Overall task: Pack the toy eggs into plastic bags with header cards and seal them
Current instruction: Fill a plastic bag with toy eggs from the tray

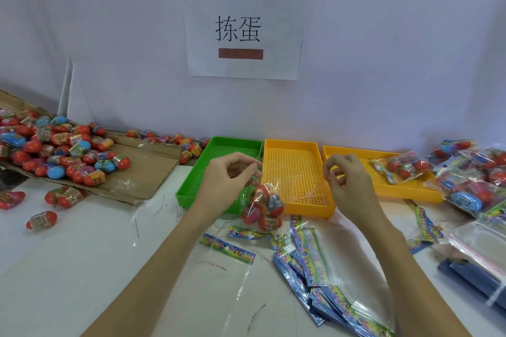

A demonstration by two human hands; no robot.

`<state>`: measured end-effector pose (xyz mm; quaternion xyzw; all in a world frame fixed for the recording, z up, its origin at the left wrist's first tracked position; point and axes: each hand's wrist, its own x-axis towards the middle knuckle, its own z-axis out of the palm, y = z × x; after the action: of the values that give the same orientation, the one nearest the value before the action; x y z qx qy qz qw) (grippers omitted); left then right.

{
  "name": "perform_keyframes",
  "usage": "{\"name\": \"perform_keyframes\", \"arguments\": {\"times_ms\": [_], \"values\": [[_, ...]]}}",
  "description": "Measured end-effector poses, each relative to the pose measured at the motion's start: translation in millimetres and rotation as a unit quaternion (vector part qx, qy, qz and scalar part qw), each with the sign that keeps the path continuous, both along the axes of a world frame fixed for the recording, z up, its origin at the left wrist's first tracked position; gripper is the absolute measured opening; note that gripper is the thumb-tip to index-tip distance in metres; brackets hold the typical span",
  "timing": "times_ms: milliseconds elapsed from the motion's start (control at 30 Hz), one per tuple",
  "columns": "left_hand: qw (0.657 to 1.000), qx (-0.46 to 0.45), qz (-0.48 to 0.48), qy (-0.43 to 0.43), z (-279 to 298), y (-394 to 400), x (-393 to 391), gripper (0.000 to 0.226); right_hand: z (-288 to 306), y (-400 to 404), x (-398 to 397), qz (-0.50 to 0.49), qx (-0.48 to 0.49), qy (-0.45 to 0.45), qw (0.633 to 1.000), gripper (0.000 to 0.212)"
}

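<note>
Crowding table: trays [294, 145], loose eggs [63, 145], cards [315, 260]

- A white paper sign [245, 31] with two black characters hangs on the wall above the bench's far edge.
- Flattened cardboard [142, 172] lies at the bench's far left corner.

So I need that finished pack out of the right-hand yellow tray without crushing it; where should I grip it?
Pinch the printed header card at the finished pack's near-left end, coming from the tray's open left side. It is flat, while the eggs bulge behind it.
</note>
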<state>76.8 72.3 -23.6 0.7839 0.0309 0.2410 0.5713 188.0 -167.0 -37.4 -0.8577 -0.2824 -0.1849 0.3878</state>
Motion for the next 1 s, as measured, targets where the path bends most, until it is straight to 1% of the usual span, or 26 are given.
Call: {"name": "perform_keyframes", "arguments": {"times_ms": [100, 233, 300, 333, 367, 433, 467, 567, 633, 700, 733, 767, 833, 867, 900, 933, 1000], "values": [[1.0, 0.006, -0.001, -0.001, -0.2, -0.7, 0.4, 0.011, -0.2, 5.1, -4.7, 0.007, 0.017, 0.003, 1.0, 0.043], [1.0, 0.008, -0.006, -0.004, -0.5, -1.4, 1.2, 0.01, -0.3, 11.8, -13.4, 0.038, 0.064, 0.058, 0.996, 0.032], [1.0, 0.011, -0.008, -0.002, -0.6, -1.8, 1.5, 0.01, 0.3, 13.7, -13.2, 0.029, 0.071, 0.069, 0.995, 0.036], [1.0, 0.01, -0.009, -0.001, -0.9, -2.0, 1.2, 0.01, -0.2, 14.2, -11.8, 0.019, 0.051, 0.062, 0.997, 0.038], [1.0, 0.008, -0.009, -0.001, -0.9, -2.2, 1.0, 0.01, -0.3, 14.6, -10.5, 0.008, 0.017, 0.046, 0.999, 0.036], [1.0, 0.002, -0.009, 0.001, -1.0, -2.5, 0.9, 0.01, -1.5, 15.4, -8.4, -0.004, -0.055, 0.026, 0.998, 0.019], [1.0, 0.002, -0.008, 0.002, -1.1, -2.6, 1.0, 0.01, -2.1, 15.8, -7.8, -0.006, -0.083, 0.03, 0.996, 0.017], [1.0, 0.006, -0.008, 0.002, -0.7, -3.3, 1.3, 0.01, -3.3, 15.4, -8.9, -0.002, -0.111, 0.036, 0.993, 0.022], [1.0, 0.005, -0.009, 0.003, -0.5, -3.7, 0.9, 0.01, -1.2, 15.5, -9.8, 0.013, -0.104, 0.051, 0.993, 0.026], [1.0, 0.002, -0.01, 0.004, 0.0, -3.4, 0.5, 0.011, 3.2, 14.6, -10.8, -0.001, -0.102, 0.067, 0.993, 0.035], [1.0, 0.001, -0.011, 0.004, 0.2, -3.1, 0.5, 0.011, 5.3, 14.3, -12.3, -0.014, -0.102, 0.066, 0.992, 0.034], [1.0, 0.0, -0.011, 0.004, 0.2, -3.2, 0.3, 0.011, 6.8, 14.2, -13.2, -0.027, -0.103, 0.064, 0.992, 0.029], [1.0, -0.001, -0.012, 0.005, 0.5, -3.3, 0.2, 0.011, 9.2, 13.6, -15.1, -0.037, -0.091, 0.053, 0.994, 0.009], [1.0, -0.002, -0.013, 0.007, 0.5, -3.4, 0.1, 0.011, 10.2, 13.8, -16.9, -0.034, -0.078, 0.052, 0.995, 0.01], [1.0, -0.004, -0.013, 0.008, 0.7, -3.4, 0.2, 0.011, 10.1, 13.9, -18.1, -0.027, -0.065, 0.056, 0.996, 0.019], [1.0, -0.007, -0.013, 0.008, 1.0, -3.4, 0.3, 0.011, 9.2, 14.2, -18.2, -0.019, -0.053, 0.055, 0.997, 0.022], [1.0, -0.018, -0.011, 0.008, 1.2, -2.9, 0.6, 0.011, 8.4, 17.2, -20.6, 0.016, -0.021, 0.066, 0.997, 0.018]]}}
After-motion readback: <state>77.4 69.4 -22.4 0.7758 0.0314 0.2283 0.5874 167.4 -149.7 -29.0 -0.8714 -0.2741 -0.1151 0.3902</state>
